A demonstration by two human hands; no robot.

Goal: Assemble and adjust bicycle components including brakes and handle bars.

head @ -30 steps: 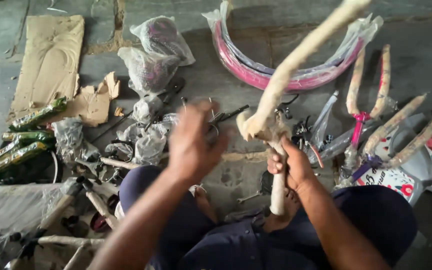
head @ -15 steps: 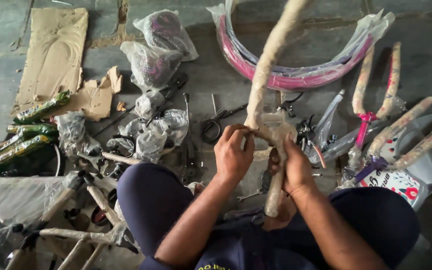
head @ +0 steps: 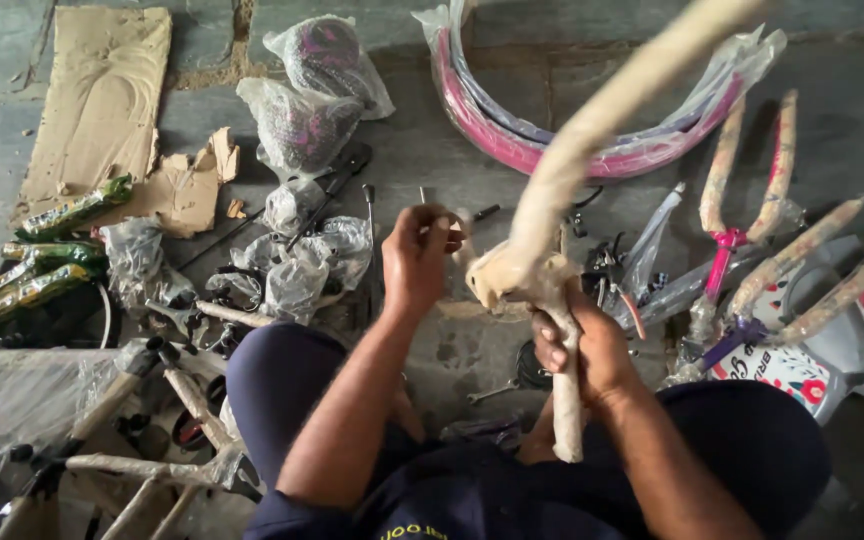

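A paper-wrapped bicycle frame part stands upright between my knees, its long tube rising out of the top of view. My right hand grips its lower tube just under the junction. My left hand is closed at the left side of the junction, pinching a strip of the beige wrapping that runs to the frame. I sit on the stone floor in dark clothes.
Pink mudguards in plastic lie at the back. A pink fork and wrapped tubes lie to the right. Bagged parts, cardboard, green-wrapped pieces and more wrapped frame tubes fill the left. Small tools lie near my knees.
My left hand came down from above the junction, went to the junction and now pulls wrapping away to the left. The right hand kept its grip on the lower tube.
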